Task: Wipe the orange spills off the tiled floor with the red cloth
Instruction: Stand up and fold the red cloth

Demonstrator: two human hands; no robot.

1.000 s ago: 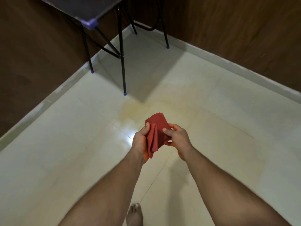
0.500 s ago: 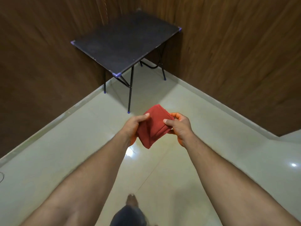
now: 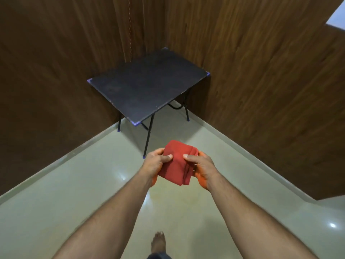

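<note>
- Since half a second ago the view has tilted up: the black table (image 3: 147, 88) now sits whole in the upper middle, and the red cloth (image 3: 177, 162) is bunched tighter.
- Orange spills cannot be made out on the tiled floor (image 3: 74, 193); the cloth hides the fingers behind it.
- Open floor lies lower left and right of the arms.
- The left hand (image 3: 155, 163) and right hand (image 3: 200, 165) each pinch the cloth, thumbs on top, at frame centre.

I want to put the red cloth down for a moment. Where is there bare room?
The dark table top in the corner shows nothing on it. The tiled floor is bare between the left wall's skirting and the arms, and also on the right toward the right wall. It is tighter under the table among its legs and near the bare foot.
</note>
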